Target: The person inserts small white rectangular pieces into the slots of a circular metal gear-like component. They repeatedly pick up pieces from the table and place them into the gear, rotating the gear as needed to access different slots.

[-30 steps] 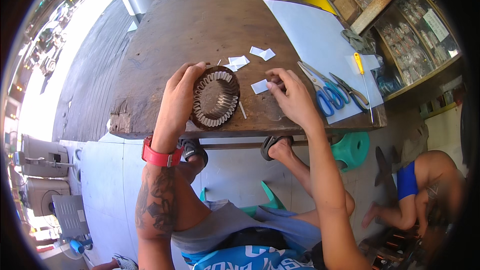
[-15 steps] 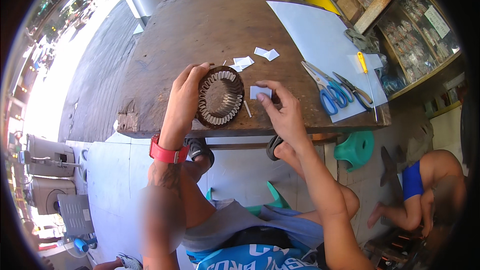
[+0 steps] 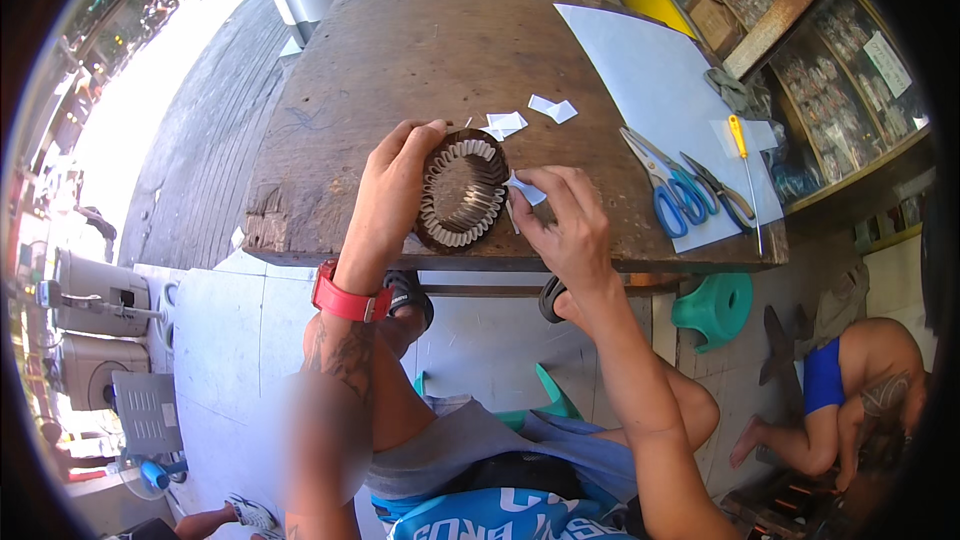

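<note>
My left hand (image 3: pixel 392 180) grips the far left rim of a motor stator (image 3: pixel 484 204), a dark ring with pale paper liners in its inner slots. The stator stands tilted near the table's front edge, its opening turned toward me. Between the thumb and fingers of my right hand (image 3: pixel 575 225) is a small white paper piece (image 3: pixel 527 192), bent, close against the stator's right side. Whether it touches the rim I cannot tell. Just beyond the stator lie loose small paper pieces (image 3: pixel 506 124), and farther right more paper pieces (image 3: pixel 554 109).
On the wooden table's (image 3: pixel 400 40) right side lies a large white sheet (image 3: pixel 640 65) bearing scissors (image 3: pixel 671 202), pliers (image 3: pixel 728 198) and a yellow-handled screwdriver (image 3: pixel 740 140). A green stool (image 3: pixel 715 312) stands below right. Another person (image 3: pixel 850 370) crouches at the far right, beside shelves (image 3: pixel 830 80).
My right hand has brought the paper piece to the stator's right side, and the piece, flat before, is now bent. My left hand still holds the stator. The whole view has shifted slightly.
</note>
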Motion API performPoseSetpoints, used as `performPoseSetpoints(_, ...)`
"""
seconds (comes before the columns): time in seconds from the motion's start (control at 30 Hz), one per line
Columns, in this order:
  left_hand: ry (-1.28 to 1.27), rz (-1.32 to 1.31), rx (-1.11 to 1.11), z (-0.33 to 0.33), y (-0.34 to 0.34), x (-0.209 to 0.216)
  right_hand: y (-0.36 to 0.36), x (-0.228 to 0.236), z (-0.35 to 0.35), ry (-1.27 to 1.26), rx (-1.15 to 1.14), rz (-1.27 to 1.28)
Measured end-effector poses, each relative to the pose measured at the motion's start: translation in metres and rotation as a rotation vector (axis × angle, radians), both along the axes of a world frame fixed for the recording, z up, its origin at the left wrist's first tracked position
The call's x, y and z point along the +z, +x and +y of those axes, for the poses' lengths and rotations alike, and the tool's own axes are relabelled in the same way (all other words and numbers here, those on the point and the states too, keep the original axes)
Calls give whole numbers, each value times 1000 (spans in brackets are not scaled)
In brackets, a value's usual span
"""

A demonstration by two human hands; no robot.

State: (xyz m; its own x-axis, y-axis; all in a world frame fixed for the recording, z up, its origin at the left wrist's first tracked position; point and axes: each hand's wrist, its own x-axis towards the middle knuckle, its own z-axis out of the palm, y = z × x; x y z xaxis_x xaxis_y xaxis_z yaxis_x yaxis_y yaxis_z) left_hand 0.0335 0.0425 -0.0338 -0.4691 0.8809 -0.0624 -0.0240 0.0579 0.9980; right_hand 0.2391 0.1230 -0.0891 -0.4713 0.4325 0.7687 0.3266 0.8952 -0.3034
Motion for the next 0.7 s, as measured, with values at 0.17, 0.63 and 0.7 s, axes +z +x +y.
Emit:
performPoseSetpoints(0.17,8,14,-10,0,-1,0,-5,-3,-7,78,6,-88)
performPoseSetpoints(0.63,29,92,-4,4,4,3,2,-2,0,-78,93,-108)
performPoseSetpoints(0.7,6,101,-20,4,2,3,4,-1,0,-54,108,-94)
